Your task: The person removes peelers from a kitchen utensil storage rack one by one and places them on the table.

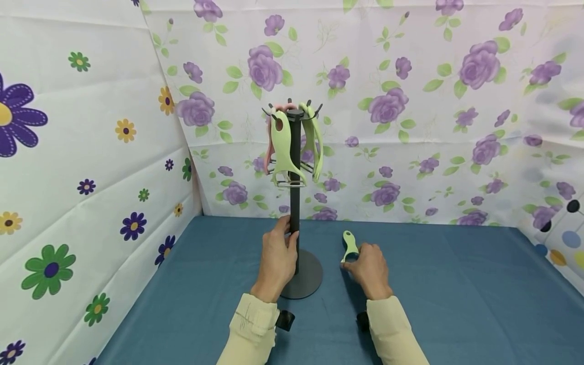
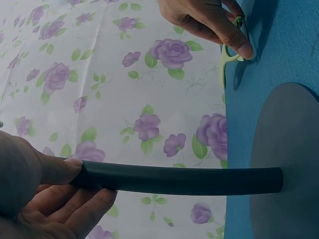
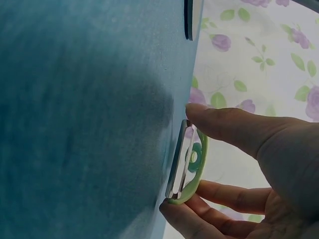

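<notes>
Nearest: cream sleeves [image 1: 255,324], a black piece [image 1: 285,320] at each wrist. R hand [image 1: 371,268] is nearly closed, pinching the peeler [image 1: 349,244] by its blade end, thumb one side, fingers opp. Peeler's lt green w/ metal blade & handle hole, R of the stand [image 1: 295,203] — on or just above blue table [image 1: 456,304], can't tell which. L hand [image 1: 278,256] grips stand's pole, fingers curled; pole's btwn it & peeler. Hung peelers [image 1: 281,139], green & pink, crowd the top hooks. Far back — white cloth [image 1: 433,137] w/ purple roses.

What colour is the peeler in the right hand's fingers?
The peeler is light green; the head view shows it best.
</notes>
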A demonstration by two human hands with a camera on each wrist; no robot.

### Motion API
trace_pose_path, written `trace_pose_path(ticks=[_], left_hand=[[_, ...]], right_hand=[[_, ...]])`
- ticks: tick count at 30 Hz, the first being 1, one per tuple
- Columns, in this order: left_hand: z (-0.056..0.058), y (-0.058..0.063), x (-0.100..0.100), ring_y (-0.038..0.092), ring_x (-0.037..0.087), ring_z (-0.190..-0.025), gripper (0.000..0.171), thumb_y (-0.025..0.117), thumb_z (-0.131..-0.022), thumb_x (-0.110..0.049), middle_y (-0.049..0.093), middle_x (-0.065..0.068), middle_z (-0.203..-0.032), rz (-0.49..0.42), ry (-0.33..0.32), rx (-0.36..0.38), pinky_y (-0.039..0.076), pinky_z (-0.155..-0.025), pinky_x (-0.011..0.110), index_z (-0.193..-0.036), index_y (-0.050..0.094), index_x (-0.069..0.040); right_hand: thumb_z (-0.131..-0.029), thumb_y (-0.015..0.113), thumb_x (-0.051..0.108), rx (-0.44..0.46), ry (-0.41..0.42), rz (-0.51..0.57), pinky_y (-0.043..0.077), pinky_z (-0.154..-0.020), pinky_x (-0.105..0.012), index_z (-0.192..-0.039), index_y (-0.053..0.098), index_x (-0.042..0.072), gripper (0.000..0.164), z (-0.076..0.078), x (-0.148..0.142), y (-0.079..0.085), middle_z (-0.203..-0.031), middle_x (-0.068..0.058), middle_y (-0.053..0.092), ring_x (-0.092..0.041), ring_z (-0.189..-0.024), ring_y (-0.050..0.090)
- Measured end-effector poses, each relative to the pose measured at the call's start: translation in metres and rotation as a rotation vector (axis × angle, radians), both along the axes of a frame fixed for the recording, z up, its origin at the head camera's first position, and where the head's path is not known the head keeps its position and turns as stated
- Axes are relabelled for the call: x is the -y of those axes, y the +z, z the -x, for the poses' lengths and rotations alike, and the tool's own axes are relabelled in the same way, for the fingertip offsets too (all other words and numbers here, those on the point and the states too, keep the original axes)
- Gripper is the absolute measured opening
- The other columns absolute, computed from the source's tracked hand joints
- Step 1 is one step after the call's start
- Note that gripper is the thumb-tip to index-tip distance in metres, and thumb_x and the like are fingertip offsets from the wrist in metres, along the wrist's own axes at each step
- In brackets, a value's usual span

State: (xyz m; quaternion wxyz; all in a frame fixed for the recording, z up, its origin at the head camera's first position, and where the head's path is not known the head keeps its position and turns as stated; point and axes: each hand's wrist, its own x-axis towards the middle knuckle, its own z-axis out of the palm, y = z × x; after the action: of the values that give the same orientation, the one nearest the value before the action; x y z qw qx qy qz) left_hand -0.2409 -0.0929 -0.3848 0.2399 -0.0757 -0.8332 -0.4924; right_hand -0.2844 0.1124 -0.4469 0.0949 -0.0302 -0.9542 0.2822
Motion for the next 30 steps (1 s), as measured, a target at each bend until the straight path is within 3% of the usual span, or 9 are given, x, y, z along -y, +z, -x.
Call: trace_pose_path(ticks=[6, 12, 18, 30], left_hand=[[0.0002, -0.0001, 0.0008, 0.071, 0.033, -0.116, 0.037, 0.059, -0.102, 0.0, 0.069, 0.022, -0.127, -0.004, -0.003, 0.016, 0.062, -0.093, 0.038, -0.139, 0.057, -0.002], [-0.0003, 0.0003, 0.0009, 0.07, 0.033, -0.117, 0.037, 0.059, -0.102, 0.0, 0.069, 0.023, -0.127, -0.009, -0.01, -0.004, 0.062, -0.094, 0.038, -0.138, 0.057, 0.0], [-0.0007, -0.0001, 0.0008, 0.07, 0.033, -0.118, 0.037, 0.06, -0.102, 0.0, 0.069, 0.023, -0.127, -0.013, -0.006, -0.007, 0.061, -0.094, 0.037, -0.139, 0.057, 0.0], [-0.0004, -0.0004, 0.0014, 0.069, 0.031, -0.119, 0.038, 0.06, -0.102, -0.001, 0.069, 0.022, -0.129, -0.017, -0.012, 0.012, 0.061, -0.095, 0.036, -0.14, 0.057, -0.002]], right_hand=[[-0.076, 0.092, 0.022, 0.008, -0.013, -0.001, 0.055, -0.071, -0.05, -0.107, 0.069, -0.009, 0.049, 0.0007, -0.0004, -0.0015, -0.099, -0.024, 0.063, -0.034, -0.083, 0.061], [-0.074, 0.093, 0.022, 0.016, -0.016, -0.002, 0.047, -0.059, -0.041, -0.093, 0.068, -0.005, 0.041, 0.0006, -0.0008, -0.0012, -0.091, -0.021, 0.06, -0.029, -0.073, 0.056], [-0.074, 0.093, 0.021, 0.012, -0.011, -0.003, 0.038, -0.054, -0.035, -0.079, 0.063, 0.001, 0.036, 0.0008, -0.0002, -0.0005, -0.083, -0.017, 0.057, -0.026, -0.068, 0.051], [-0.075, 0.093, 0.023, 0.055, -0.038, -0.016, 0.032, -0.051, -0.033, -0.064, 0.046, 0.01, 0.049, 0.0005, 0.0013, 0.0003, -0.075, -0.013, 0.049, -0.024, -0.062, 0.046]])
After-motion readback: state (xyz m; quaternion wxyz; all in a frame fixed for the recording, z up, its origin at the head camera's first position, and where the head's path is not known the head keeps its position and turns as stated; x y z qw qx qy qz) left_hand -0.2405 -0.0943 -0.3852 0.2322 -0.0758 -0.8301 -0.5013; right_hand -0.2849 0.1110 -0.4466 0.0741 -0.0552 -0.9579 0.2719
